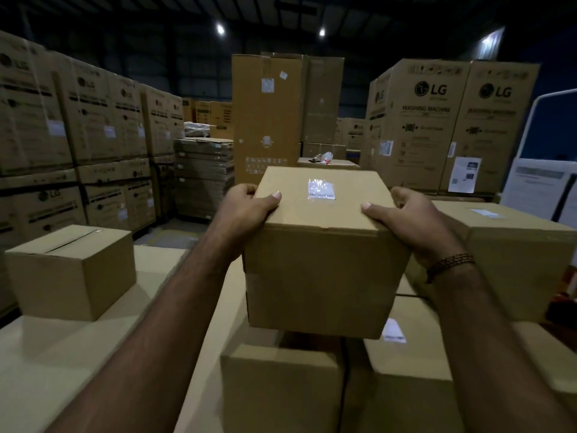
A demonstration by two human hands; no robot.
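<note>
Holding carton (321, 260): left hand (246, 210), right hand (415, 220) grip curled round top edges; neighbour box (524, 260) just right.

The person is wearing a bracelet (451, 262) of small, dark reddish-brown beads, and it is circling the right wrist in a few close rows. The left forearm (175, 301) and the right forearm (487, 332) are showing bare. The left thumb (271, 198) and the right thumb (371, 209) are showing short, trimmed, pale nails.
</note>
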